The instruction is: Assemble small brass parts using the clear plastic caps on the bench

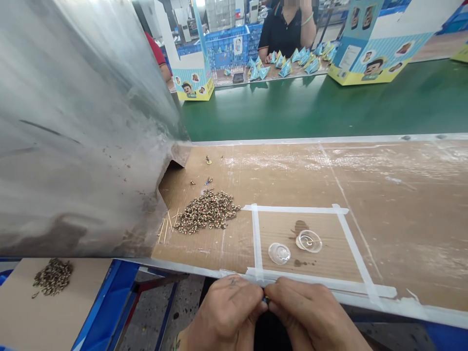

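Tiny part, dark and mostly hidden, sits pinched between the fingertips of the left hand and the right hand, just off the counter's near edge, in front of the taped square. Each hand's grip is closed on it, thumbs and forefingers meeting; its shape cannot be made out. Judging by its size, it should be very light and easy to drop, so a fingertip pinch on its sides looks like the only workable hold.

Near the counter's left edge lies a heap of small pieces, brown and cream, rounded and bead-like, with a few strays behind it. Thin wooden sticks lie just beside the heap. Inside the white tape sit two clear round caps, shallow, glossy and probably slippery; one is near the square's near edge.

The counter top is brown cardboard, scuffed and tape-marked. A dull scratched metal sheet slopes up on the left. Below it, a second heap rests on a tan board. Beyond runs a green belt, where another person sits behind blue paper packets.
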A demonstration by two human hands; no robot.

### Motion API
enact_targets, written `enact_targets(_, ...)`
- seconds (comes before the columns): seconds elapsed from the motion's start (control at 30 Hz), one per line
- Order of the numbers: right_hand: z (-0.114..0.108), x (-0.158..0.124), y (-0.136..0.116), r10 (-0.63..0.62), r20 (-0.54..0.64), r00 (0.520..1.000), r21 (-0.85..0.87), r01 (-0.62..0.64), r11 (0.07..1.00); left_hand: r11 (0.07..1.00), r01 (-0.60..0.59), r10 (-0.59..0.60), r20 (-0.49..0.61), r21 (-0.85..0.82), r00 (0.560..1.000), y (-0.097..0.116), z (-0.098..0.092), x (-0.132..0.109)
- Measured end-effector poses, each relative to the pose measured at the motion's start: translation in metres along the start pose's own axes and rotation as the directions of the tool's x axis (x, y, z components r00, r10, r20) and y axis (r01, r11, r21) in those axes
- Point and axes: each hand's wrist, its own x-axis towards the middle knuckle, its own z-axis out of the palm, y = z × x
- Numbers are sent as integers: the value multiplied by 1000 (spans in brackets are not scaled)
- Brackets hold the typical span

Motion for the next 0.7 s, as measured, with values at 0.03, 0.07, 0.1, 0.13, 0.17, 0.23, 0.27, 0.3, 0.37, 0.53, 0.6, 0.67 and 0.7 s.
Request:
enact_targets(0.03,0,0,0,11,13,1000,11,-11,1000,1000,0,0,6,2,1000,0,-1,1)
enact_targets(0.07,0,-1,-1,26,21,999,17,-26,1000,1000,-5,5,9,7,1000,0,-2,1)
enact_targets(0.1,0,-1,-1,39,24,999,20,-40,999,1000,-10,10,10,14,1000,0,-3,2)
enact_targets(0.13,0,-2,0,48,26,999,21,-49,999,1000,-14,14,7,24,1000,0,-3,2)
enact_targets(0.17,0,-2,0,51,29,998,21,-51,998,999,-22,22,5,33,1000,0,-4,2)
enact_targets(0.23,-1,-3,1,38,33,999,16,-39,999,998,-41,41,6,55,999,-1,-5,2)
enact_targets(0.27,-1,-4,1,23,37,999,16,-24,1000,996,-52,52,1,67,999,-1,-5,2)
enact_targets(0.3,-2,-4,1,18,41,999,19,-18,1000,995,-58,58,-2,77,998,0,-5,3)
enact_targets(0.37,-3,-4,0,35,38,999,31,-36,999,995,-59,59,4,85,998,1,-5,3)
enact_targets(0.53,-1,-3,1,64,59,996,50,-67,997,995,-55,53,20,81,998,3,-6,6)
enact_targets(0.6,0,-3,1,49,57,997,40,-52,998,993,-67,66,20,98,998,3,-7,6)
enact_targets(0.67,1,-3,0,45,57,997,26,-46,999,991,-69,67,24,118,997,2,-7,5)
enact_targets(0.7,0,-4,-1,49,56,997,16,-50,999,990,-72,69,22,121,997,2,-7,4)
